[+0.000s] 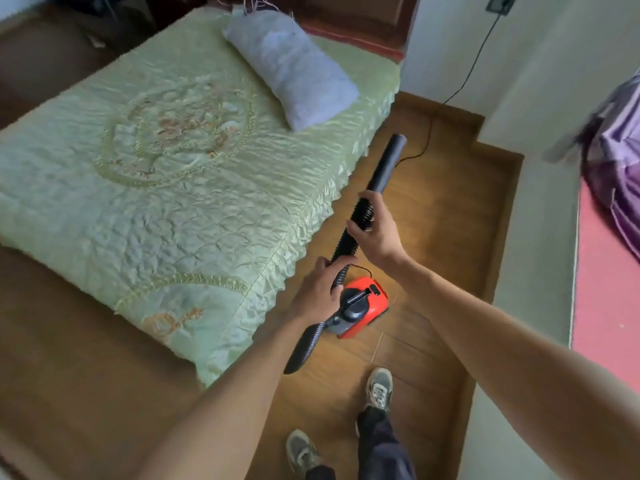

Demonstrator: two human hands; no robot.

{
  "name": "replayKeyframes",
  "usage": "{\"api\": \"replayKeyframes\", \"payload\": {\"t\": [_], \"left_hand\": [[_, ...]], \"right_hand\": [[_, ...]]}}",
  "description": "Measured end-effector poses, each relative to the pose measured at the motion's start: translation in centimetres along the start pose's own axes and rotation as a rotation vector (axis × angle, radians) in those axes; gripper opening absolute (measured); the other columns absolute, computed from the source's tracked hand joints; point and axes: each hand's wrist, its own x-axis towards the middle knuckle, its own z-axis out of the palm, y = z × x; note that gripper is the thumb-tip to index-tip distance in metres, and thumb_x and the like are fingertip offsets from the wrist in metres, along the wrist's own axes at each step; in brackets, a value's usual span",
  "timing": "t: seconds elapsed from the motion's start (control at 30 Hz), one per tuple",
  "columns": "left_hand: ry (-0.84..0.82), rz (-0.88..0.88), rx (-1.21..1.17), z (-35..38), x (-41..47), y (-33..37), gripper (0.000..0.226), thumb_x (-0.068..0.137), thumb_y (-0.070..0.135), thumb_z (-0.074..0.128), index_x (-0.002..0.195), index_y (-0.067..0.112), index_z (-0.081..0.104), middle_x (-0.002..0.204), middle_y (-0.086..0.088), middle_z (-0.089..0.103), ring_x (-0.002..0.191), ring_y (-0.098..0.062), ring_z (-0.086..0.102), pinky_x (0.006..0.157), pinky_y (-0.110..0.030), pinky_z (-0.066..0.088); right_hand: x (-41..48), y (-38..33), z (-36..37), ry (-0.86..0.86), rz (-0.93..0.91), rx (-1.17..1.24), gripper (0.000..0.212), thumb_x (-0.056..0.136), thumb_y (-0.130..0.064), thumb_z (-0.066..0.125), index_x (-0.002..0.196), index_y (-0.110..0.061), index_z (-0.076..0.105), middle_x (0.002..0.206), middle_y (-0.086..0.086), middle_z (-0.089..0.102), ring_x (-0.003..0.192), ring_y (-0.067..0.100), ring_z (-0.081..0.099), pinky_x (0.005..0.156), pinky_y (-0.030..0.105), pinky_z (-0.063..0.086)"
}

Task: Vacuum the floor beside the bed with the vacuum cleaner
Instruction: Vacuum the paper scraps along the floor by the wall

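Note:
A small red and black vacuum cleaner (363, 308) sits on the wooden floor (440, 216) beside the bed (156, 161). Its black ribbed hose (346, 242) rises from the body to a smooth black tube (388, 162) that points up and away, its open end in the air above the floor. My right hand (375, 230) grips the hose just below the tube. My left hand (318, 292) grips the hose lower down, right above the vacuum body. A loop of hose (304, 348) hangs below my left forearm.
The bed has a pale green quilted cover and a white pillow (294, 67). A black power cord (460, 88) runs from a wall socket (498, 4) down across the floor. White wall and a pink surface (606, 299) with purple cloth (620, 157) stand on the right. My feet (379, 389) stand on the narrow floor strip.

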Motion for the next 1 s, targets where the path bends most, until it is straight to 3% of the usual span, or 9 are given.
{"api": "replayKeyframes", "payload": {"t": [0.1,0.27,0.4,0.53,0.7,0.8,0.9,1.0], "left_hand": [[-0.089,0.02,0.034,2.3,1.8,1.2,0.057,0.097,0.008,0.053,0.143,0.041,0.042,0.115,-0.003,0.042,0.094,-0.024,0.059,0.085,-0.027,0.046],[-0.238,0.071,0.024,6.9,4.3,3.7,0.061,0.094,0.009,0.055,0.141,0.044,0.04,0.117,-0.005,0.044,0.106,-0.03,0.057,0.096,-0.046,0.05],[-0.316,0.073,0.049,10.0,6.4,5.7,0.061,0.093,0.006,0.054,0.14,0.043,0.042,0.125,-0.006,0.045,0.115,-0.033,0.054,0.098,-0.047,0.049],[-0.399,0.056,0.099,12.9,8.5,6.6,0.06,0.092,0.007,0.057,0.139,0.042,0.043,0.134,-0.005,0.042,0.12,-0.032,0.053,0.101,-0.045,0.046],[-0.502,0.014,0.149,16.0,10.4,7.3,0.06,0.093,0.011,0.06,0.137,0.045,0.039,0.134,-0.003,0.04,0.118,-0.034,0.056,0.099,-0.048,0.048],[-0.548,0.024,0.207,17.7,11.3,7.0,0.062,0.091,0.013,0.061,0.135,0.048,0.036,0.126,0.0,0.041,0.111,-0.031,0.06,0.087,-0.052,0.055],[-0.588,0.052,0.254,18.9,11.8,6.5,0.061,0.091,0.012,0.062,0.135,0.046,0.038,0.119,0.001,0.041,0.098,-0.026,0.063,0.078,-0.048,0.057],[-0.636,0.051,0.256,19.9,11.9,5.3,0.062,0.092,0.008,0.061,0.137,0.044,0.039,0.12,0.0,0.041,0.095,-0.025,0.062,0.08,-0.04,0.054]], "right_hand": [[-0.8,3.1,-2.4,0.059,0.054,0.023,0.047,0.081,-0.022,0.063,0.124,-0.024,0.043,0.099,0.001,0.059,0.095,0.032,0.057,0.083,0.053,0.052],[-1.7,9.0,-6.6,0.139,0.24,0.069,0.044,0.083,-0.02,0.064,0.12,-0.03,0.042,0.095,0.006,0.06,0.083,0.032,0.062,0.076,0.053,0.055],[-2.2,13.3,-9.2,0.171,0.363,0.125,0.042,0.084,-0.016,0.064,0.119,-0.027,0.043,0.093,0.001,0.058,0.082,0.03,0.063,0.075,0.052,0.056],[-2.9,16.7,-10.6,0.137,0.445,0.179,0.046,0.083,-0.016,0.066,0.118,-0.032,0.04,0.099,0.007,0.06,0.083,0.028,0.064,0.074,0.051,0.057],[-3.2,21.2,-11.5,0.06,0.57,0.239,0.054,0.082,-0.012,0.063,0.126,-0.032,0.04,0.093,0.005,0.064,0.078,0.025,0.067,0.071,0.052,0.058],[-3.0,23.3,-11.5,0.047,0.606,0.231,0.056,0.083,-0.011,0.066,0.13,-0.027,0.04,0.093,0.005,0.064,0.074,0.018,0.06,0.077,0.048,0.057],[-3.4,25.3,-11.2,0.046,0.661,0.242,0.057,0.082,-0.012,0.069,0.13,-0.026,0.042,0.094,-0.003,0.058,0.077,0.012,0.057,0.082,0.044,0.056],[-4.0,26.8,-10.6,0.018,0.714,0.282,0.053,0.082,-0.013,0.071,0.124,-0.029,0.043,0.093,-0.004,0.057,0.081,0.017,0.059,0.078,0.048,0.058]]}}
